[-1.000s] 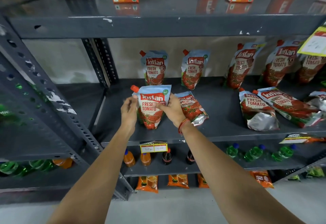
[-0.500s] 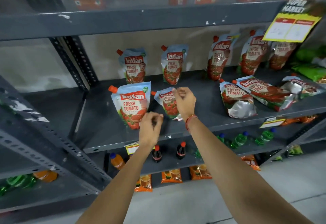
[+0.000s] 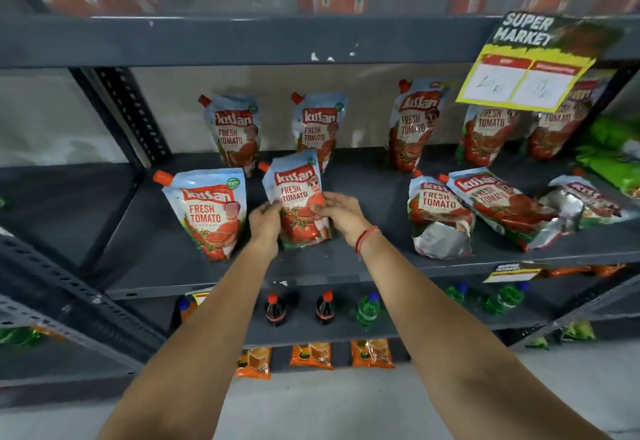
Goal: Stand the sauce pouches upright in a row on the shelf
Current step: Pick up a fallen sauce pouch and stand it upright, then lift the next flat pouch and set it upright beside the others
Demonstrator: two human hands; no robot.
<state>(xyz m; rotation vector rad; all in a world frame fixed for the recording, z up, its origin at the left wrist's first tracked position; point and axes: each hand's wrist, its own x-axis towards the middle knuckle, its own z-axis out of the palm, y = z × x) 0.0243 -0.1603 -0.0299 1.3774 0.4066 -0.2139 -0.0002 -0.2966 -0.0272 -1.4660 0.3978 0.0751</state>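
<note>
Both hands hold one tomato sauce pouch [image 3: 298, 193] upright near the front of the grey shelf [image 3: 346, 266]. My left hand [image 3: 265, 219] grips its left side and my right hand [image 3: 337, 211] grips its right side. Just left of it another pouch [image 3: 209, 212] stands upright by itself. Several pouches stand along the back wall, among them a back-left pouch [image 3: 233, 131] and a back-middle pouch [image 3: 318, 127]. To the right, a lying pouch [image 3: 436, 214] and a second flat pouch [image 3: 502, 204] rest on the shelf.
A yellow price sign [image 3: 526, 72] hangs from the upper shelf at the right. Green packets [image 3: 613, 152] fill the shelf's right end. Bottles [image 3: 275, 309] and orange packets sit on the lower shelves. A perforated steel upright [image 3: 131, 117] stands at the left.
The first pouch was let go and stands alone at the left. Both hands moved right, lifted the pouch that lay flat beside it, and now hold it upright.
</note>
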